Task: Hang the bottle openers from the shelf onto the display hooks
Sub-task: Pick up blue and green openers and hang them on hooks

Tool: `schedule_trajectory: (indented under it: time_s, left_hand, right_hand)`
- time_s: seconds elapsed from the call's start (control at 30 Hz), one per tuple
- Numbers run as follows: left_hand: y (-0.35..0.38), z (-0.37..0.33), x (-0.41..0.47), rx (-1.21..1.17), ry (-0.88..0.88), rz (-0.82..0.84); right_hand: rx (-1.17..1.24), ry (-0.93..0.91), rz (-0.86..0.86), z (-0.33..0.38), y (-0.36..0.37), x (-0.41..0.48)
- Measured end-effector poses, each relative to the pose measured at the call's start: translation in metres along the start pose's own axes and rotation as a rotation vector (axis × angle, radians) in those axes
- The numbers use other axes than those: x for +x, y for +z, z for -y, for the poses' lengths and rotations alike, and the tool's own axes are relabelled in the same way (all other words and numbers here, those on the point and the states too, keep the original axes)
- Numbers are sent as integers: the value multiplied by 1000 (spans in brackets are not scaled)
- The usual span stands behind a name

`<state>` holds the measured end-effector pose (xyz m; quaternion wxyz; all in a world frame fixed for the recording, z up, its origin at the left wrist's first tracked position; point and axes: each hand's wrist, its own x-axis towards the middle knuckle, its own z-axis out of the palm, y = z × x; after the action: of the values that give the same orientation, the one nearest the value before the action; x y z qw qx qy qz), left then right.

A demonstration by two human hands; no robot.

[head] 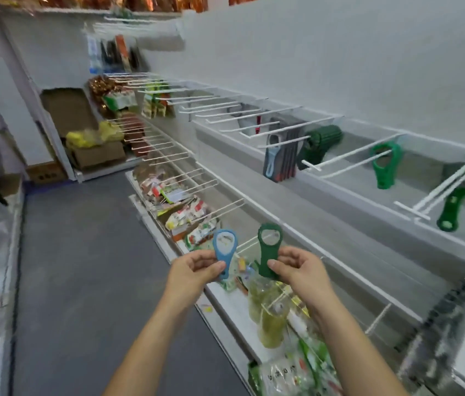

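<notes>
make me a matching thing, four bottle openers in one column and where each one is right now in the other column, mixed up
Things
1 blue opener
2 dark green opener
3 bright green opener
4 long green opener

Places
A hanging on the far right hook
B pinched in the right hand
C hanging on the hook next to the dark green bunch
D pinched in the left hand

Pairs: 1-D, 2-B, 3-C, 4-A
</notes>
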<state>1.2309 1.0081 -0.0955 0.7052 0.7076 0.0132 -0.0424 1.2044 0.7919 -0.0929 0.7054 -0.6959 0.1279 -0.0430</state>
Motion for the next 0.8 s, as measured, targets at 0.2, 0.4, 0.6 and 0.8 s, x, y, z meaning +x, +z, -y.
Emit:
schedule_trajectory:
  time_s: [0.2, 0.4, 0.6, 0.8]
  left_hand:
    - [15, 6, 82, 14, -21, 297]
    - [17, -1, 117, -14, -69, 521]
    - [13, -13, 119, 18, -23, 626]
    - [7, -36, 115, -45, 10, 660]
  right_hand:
    - [33, 20, -313, -7, 6, 15]
    - [6, 8, -553, 2, 28, -6]
    - [7, -35, -621, 18, 47, -21]
    - [50, -74, -696, 20, 46, -34]
